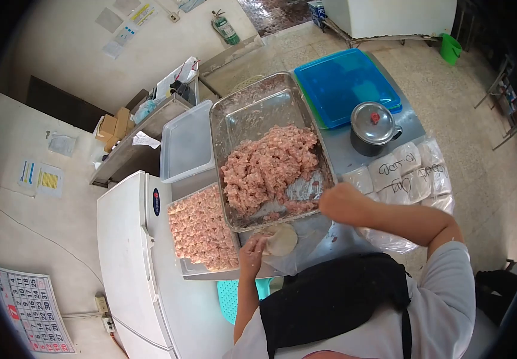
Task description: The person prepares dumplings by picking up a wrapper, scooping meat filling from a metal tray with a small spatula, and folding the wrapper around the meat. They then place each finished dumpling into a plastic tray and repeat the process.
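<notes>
Left hand [252,246] cups round dough wrapper [281,239] flat on open palm, near edge of metal tray [219,128]. Right hand [343,202] at tray's near right corner, closed; whether fingers hold scoop or meat cannot tell. Step judged: loading filling. Next move calls for small portion carried to wrapper centre. Minced meat [267,167] pink, coarse, sticky, heaped mid-tray; tray shiny, smeared. Left: container of finished dumplings [201,230], small, pleated, packed tight. Far right: lidded steel pot [373,127], blue lid [347,84]. Worktop [342,158] grey, crowded.
</notes>
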